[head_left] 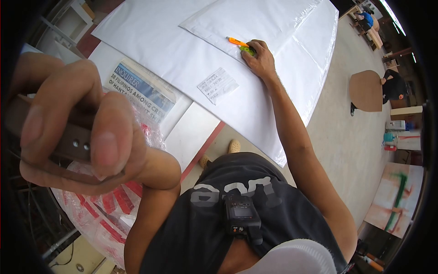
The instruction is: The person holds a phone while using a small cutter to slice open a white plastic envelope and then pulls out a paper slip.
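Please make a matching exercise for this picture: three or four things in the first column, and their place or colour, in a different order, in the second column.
Things:
1. orange cutter
2. newspaper
3. white label
4. dark strap

Places:
A. pinched in the left hand
B. at the right hand
C. stuck on the white sheet
D. under the sheet's left edge

Pairs: 1-B, 2-D, 3-C, 4-A
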`<state>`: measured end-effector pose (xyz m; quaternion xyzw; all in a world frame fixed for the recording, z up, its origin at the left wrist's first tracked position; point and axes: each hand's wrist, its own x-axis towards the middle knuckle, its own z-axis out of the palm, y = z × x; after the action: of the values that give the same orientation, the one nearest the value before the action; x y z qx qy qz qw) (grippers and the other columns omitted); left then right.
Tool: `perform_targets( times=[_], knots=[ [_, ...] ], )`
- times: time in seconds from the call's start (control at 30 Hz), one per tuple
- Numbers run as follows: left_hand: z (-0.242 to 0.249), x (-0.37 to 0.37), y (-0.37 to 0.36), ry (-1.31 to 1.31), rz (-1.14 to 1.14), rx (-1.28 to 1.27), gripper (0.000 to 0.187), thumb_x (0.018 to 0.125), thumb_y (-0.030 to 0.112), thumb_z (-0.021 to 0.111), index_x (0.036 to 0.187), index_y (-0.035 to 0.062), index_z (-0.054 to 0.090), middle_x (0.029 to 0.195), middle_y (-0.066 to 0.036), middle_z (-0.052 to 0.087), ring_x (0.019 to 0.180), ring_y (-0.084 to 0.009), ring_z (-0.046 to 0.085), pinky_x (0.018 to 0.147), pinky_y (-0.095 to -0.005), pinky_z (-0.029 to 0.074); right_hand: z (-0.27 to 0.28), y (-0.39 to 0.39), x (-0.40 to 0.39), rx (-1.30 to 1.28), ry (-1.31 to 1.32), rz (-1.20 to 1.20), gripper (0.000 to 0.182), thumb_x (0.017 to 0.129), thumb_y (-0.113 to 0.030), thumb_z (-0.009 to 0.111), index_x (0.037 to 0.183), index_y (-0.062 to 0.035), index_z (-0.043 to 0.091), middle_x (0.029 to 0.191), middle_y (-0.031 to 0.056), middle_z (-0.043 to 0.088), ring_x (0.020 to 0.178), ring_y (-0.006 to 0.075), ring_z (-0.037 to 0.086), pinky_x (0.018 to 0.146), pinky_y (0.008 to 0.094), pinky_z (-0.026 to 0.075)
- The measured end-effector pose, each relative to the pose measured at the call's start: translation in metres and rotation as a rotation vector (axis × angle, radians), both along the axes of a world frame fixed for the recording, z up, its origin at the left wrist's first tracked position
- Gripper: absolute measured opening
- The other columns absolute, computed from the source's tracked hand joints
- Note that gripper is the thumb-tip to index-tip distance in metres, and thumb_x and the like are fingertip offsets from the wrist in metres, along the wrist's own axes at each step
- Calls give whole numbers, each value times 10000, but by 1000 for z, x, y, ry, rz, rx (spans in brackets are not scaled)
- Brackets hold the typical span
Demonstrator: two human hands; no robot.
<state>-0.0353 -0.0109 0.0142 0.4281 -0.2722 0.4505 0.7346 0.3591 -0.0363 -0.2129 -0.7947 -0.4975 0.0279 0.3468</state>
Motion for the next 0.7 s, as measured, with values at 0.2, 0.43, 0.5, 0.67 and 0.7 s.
perform_targets(
  times=[0.2, 0.43, 0.5, 0.67, 0.7],
  knots=[
    [-1, 3, 1, 11, -26, -6, 351, 868, -32, 633, 1168, 60, 475, 1146, -42, 450, 1138, -167, 586, 816, -368, 611, -1, 0, 1, 62, -2, 6, 429, 863, -299, 700, 1214, -55, 726, 1340, 135, 634, 1116, 316, 679, 972, 404, 543],
    [-3, 4, 3, 20, -47, -19, 361, 866, -18, 638, 1152, 64, 434, 1141, -38, 432, 1152, -177, 591, 823, -390, 612, -1, -1, 1, 43, 11, 10, 438, 868, -305, 689, 1224, -53, 723, 1351, 129, 630, 1150, 316, 668, 995, 403, 535],
    [-2, 5, 3, 31, -73, -24, 367, 863, -24, 636, 1168, 74, 457, 1154, -36, 455, 1150, -177, 593, 829, -391, 613, -2, -1, 2, 36, 11, 8, 441, 870, -309, 688, 1227, -53, 723, 1355, 128, 628, 1160, 315, 665, 1001, 403, 532],
    [0, 7, 2, 31, -43, 8, 350, 869, -20, 641, 1170, 75, 492, 1195, -34, 475, 1159, -174, 588, 834, -384, 615, -1, 0, 3, 21, 14, 8, 439, 870, -306, 686, 1233, -63, 724, 1371, 122, 620, 1175, 309, 658, 1013, 401, 525],
    [0, 7, 2, 32, -35, 16, 345, 870, -19, 643, 1171, 76, 501, 1205, -34, 480, 1161, -174, 587, 835, -382, 616, -1, 0, 3, 20, 14, 10, 439, 870, -306, 686, 1233, -63, 724, 1371, 122, 620, 1175, 309, 658, 1013, 401, 525]
  ],
)
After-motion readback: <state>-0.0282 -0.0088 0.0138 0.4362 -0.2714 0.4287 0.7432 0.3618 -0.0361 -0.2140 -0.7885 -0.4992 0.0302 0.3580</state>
